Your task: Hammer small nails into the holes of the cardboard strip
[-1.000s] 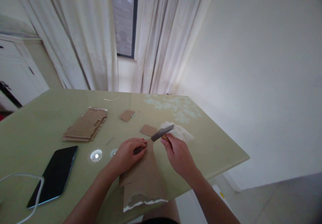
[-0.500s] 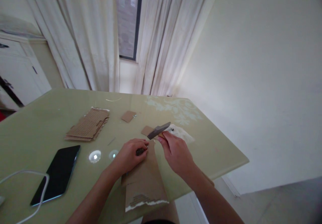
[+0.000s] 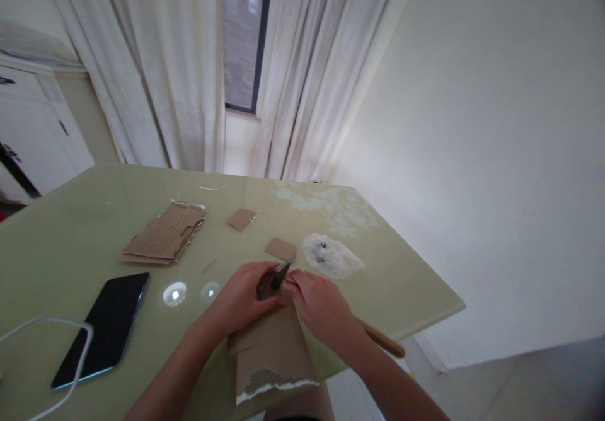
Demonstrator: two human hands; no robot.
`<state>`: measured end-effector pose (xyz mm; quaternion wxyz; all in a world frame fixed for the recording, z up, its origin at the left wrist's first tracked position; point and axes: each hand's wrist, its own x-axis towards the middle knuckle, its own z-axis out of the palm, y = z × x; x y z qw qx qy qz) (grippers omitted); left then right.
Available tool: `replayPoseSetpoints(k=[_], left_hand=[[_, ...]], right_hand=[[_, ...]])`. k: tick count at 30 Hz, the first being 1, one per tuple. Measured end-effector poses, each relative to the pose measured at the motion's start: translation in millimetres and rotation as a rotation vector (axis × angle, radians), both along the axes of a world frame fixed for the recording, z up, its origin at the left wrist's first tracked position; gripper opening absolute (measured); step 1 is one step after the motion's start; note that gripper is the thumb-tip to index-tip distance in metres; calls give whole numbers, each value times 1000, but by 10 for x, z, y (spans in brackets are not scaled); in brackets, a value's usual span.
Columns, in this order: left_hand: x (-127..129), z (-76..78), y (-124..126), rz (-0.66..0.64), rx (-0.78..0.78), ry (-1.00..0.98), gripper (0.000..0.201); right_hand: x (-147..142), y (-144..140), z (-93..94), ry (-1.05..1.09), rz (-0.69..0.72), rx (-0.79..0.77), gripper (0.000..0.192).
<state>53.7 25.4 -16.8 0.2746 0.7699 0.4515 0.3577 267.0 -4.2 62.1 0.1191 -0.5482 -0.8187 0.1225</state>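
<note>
My left hand [image 3: 239,301] rests on a brown cardboard piece [image 3: 276,351] that overhangs the near edge of the green table [image 3: 70,244]. Its fingers pinch a small dark object [image 3: 263,287] upright against the cardboard. My right hand [image 3: 317,304] grips a hammer. The hammer's dark head [image 3: 282,275] is down beside the left fingertips, and its wooden handle [image 3: 380,341] sticks out behind my wrist to the lower right. The two hands touch over the cardboard's far end.
A black phone [image 3: 101,326] with a white cable [image 3: 38,325] lies at the left. A stack of cardboard sheets [image 3: 163,235], two small cardboard squares [image 3: 240,219] [image 3: 280,248] and a clear plastic bag [image 3: 331,256] lie beyond the hands. The table's right edge [image 3: 425,323] is close.
The hammer head has come down from its raised position above the small cardboard square to my left fingertips. My right hand has moved left and lower, against my left hand.
</note>
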Motion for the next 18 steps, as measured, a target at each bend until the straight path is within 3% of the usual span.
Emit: replayPoseSetpoints(k=[2, 6, 11, 15, 18], left_hand=[[-4, 16, -18, -7, -12, -5, 64], [-5, 40, -30, -38, -15, -18, 63], [13, 24, -56, 3, -28, 2, 67], [-24, 24, -60, 37, -12, -66, 66], [-214, -31, 46, 312, 22, -190, 47]], right_hand=[[-7, 2, -42, -4, -6, -7, 23], [-23, -9, -68, 68, -34, 40, 25], [3, 51, -90, 66, 41, -28, 21], [101, 372, -113, 467, 7, -79, 24], [148, 740, -296, 966, 22, -490, 34]])
